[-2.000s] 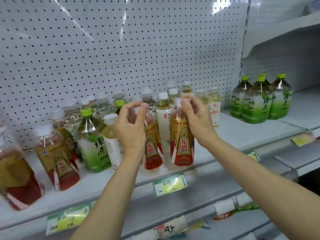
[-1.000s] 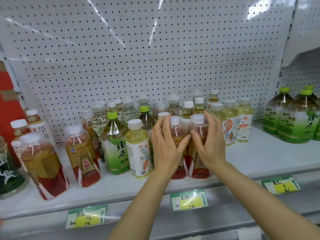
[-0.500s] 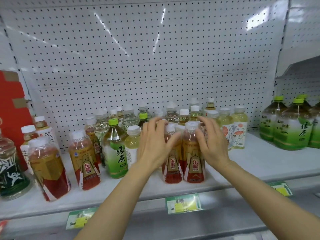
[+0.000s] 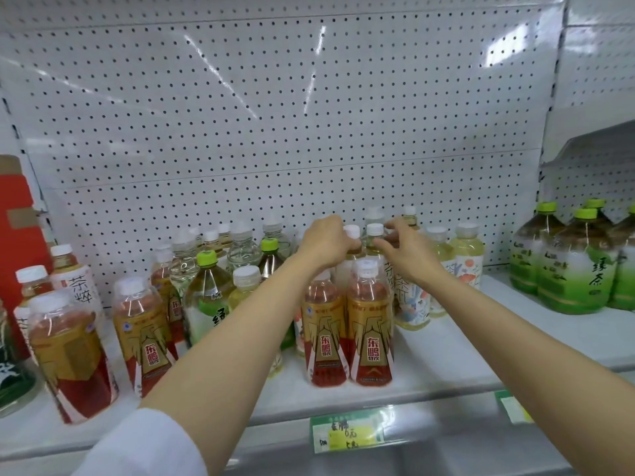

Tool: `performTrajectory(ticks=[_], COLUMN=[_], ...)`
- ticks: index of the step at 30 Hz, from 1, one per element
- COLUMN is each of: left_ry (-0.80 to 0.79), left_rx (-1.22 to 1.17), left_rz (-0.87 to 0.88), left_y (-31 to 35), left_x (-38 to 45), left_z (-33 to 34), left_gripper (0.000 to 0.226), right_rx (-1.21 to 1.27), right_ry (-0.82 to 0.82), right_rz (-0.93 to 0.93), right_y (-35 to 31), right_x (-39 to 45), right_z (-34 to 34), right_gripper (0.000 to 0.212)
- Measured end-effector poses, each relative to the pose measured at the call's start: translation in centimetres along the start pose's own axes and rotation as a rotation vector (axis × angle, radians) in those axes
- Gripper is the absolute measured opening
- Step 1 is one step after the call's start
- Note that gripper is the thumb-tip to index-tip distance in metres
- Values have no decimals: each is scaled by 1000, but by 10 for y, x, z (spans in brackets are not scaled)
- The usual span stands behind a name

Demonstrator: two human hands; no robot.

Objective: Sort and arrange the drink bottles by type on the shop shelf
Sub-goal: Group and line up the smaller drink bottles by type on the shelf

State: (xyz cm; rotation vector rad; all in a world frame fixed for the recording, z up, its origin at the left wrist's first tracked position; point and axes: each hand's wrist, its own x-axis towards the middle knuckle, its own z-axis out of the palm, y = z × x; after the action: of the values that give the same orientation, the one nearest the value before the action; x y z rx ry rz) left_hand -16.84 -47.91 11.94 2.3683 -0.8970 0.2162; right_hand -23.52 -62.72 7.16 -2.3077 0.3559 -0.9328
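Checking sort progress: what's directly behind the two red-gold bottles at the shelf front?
Behind the two red-gold bottles stand two white-capped bottles; left hand and right hand reach their necks. Their lower bodies and labels are covered.

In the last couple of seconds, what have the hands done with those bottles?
Both hands let go of the two red-and-gold bottles at the shelf front and reached back. The left hand and right hand now close on white-capped bottles behind. The big green tea bottles stayed put.

The two front gold-and-red bottles [image 4: 369,333] read 东鹏特饮; the large green-capped bottle [image 4: 580,266] reads 绿茶; a white-labelled bottle [image 4: 74,286] reads 茶粹.
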Motion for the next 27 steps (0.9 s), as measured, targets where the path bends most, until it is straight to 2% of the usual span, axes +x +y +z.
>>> performTrajectory(ticks=[3,8,11,15,20,24,27], left_ry=[152,459,653,877,970,976,942], left_rx=[-255,-916,-1084,-1098,-958,-854,-737], left_rz=[50,138,240,367,415,342,199], left_y=[6,29,35,24,-20,-72,-112], left_x=[-5,-7,-7,-21,-51,-89,-115], left_z=[-18,-54,-79,-125,-167,-164,-140], left_gripper=[30,14,7,22,25,24,24], right_rx=[86,82,58,114,256,345,363], right_ry=[-19,15,44,141,355,582,695], right_rz=[34,43,19,-2,-157,-329,-405], right_y=[4,0,4,14,-9,-38,-60], right_x=[6,14,19,17,18,34,44], right_z=[6,19,25,26,-3,-35,-56], right_gripper=[37,23,27,32,25,33,19])
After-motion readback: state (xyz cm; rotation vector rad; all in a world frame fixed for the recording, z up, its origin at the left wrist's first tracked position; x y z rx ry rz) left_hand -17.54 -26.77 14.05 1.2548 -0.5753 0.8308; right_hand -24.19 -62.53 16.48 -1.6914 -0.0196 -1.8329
